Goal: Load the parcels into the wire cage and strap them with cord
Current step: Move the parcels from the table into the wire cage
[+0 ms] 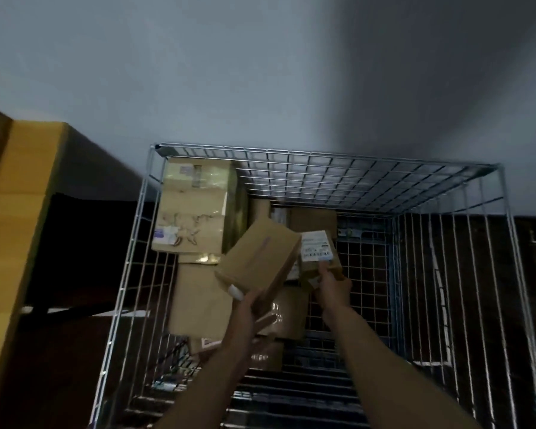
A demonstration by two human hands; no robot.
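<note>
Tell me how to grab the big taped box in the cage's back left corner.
From above, on the right: hold the big taped box by its right and near top edges. Its left and back sides appear to sit against the cage wire.

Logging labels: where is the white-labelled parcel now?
Head view, centre: the right hand grips the white-labelled parcel inside the wire cage, just right of the plain brown box in the left hand.
</note>
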